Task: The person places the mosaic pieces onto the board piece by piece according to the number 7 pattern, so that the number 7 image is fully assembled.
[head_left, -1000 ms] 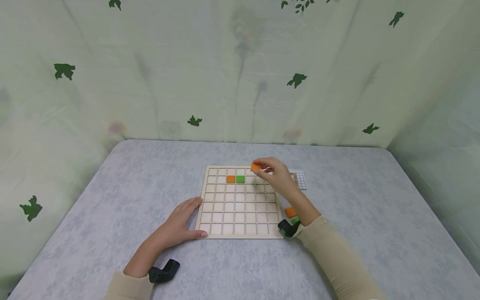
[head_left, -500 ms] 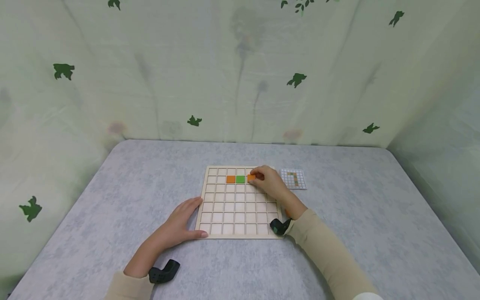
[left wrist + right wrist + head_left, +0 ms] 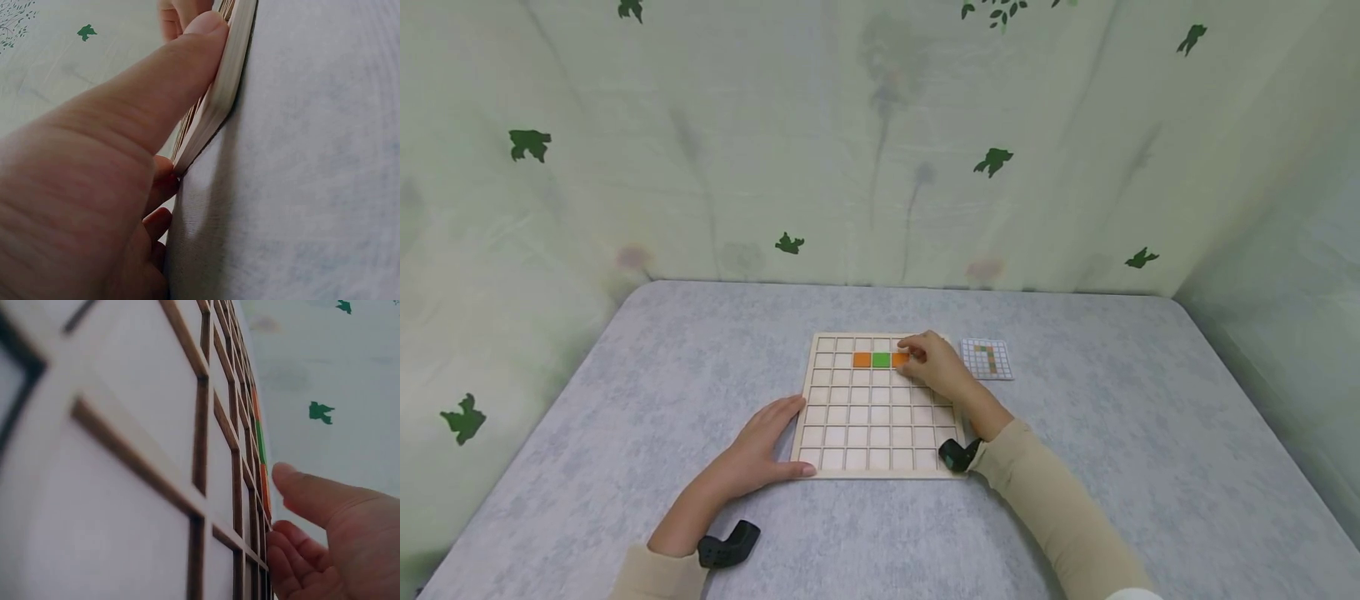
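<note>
A wooden grid board (image 3: pixel 857 414) lies on the table. In one of its upper rows sit an orange tile (image 3: pixel 862 360), a green tile (image 3: pixel 881 360) and a second orange tile (image 3: pixel 898 360), side by side. My right hand (image 3: pixel 936 364) is at the second orange tile, its thumb and fingers spread apart around it; in the right wrist view that tile (image 3: pixel 265 487) lies in its cell near the fingertips. My left hand (image 3: pixel 760 446) rests on the board's near left corner, thumb (image 3: pixel 187 62) straight on the front edge and fingers along the left side.
A small card (image 3: pixel 987 359) printed with a coloured grid pattern lies right of the board. The grey table (image 3: pixel 1112 400) meets a pale curtain (image 3: pixel 880 167) with green leaf shapes behind. My right forearm covers the place where loose tiles lay.
My right hand brought the orange tile down and left into the cell beside the green tile, then spread its fingers off it. My left hand stayed on the board.
</note>
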The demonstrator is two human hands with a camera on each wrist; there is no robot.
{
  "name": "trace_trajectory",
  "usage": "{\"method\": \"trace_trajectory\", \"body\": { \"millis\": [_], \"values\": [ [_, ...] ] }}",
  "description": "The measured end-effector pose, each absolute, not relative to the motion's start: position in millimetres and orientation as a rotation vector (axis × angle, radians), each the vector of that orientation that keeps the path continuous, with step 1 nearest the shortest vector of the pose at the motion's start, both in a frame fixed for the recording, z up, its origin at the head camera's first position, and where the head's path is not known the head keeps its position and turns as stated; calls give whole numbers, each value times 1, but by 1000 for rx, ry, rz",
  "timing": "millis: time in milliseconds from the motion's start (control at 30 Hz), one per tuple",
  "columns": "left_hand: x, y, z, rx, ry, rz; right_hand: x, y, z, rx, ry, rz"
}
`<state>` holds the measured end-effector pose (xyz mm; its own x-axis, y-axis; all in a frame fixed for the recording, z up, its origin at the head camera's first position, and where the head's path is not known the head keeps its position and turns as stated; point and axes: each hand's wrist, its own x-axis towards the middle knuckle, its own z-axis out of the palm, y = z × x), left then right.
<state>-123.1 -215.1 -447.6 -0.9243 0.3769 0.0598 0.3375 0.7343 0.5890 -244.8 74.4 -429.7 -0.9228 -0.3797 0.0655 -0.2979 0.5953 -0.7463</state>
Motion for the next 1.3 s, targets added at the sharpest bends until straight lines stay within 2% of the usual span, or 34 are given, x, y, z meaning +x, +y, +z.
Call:
{"method": "trace_trajectory", "body": {
  "millis": [333, 533, 900, 1300],
  "values": [
    [-123, -215, -447, 621, 2874, 940, -232, 108, -400, -727, 2652, -1538],
    [-123, -215, -448, 619, 2877, 931, -211, 140, -389, -722, 2723, -1509],
    [-123, -215, -446, 579, 2854, 935, -173, 190, -411, -692, 2715, -1330],
    [-124, -215, -445, 574, 2848, 937, -161, 221, -433, -709, 2539, -1174]
  ]
}}
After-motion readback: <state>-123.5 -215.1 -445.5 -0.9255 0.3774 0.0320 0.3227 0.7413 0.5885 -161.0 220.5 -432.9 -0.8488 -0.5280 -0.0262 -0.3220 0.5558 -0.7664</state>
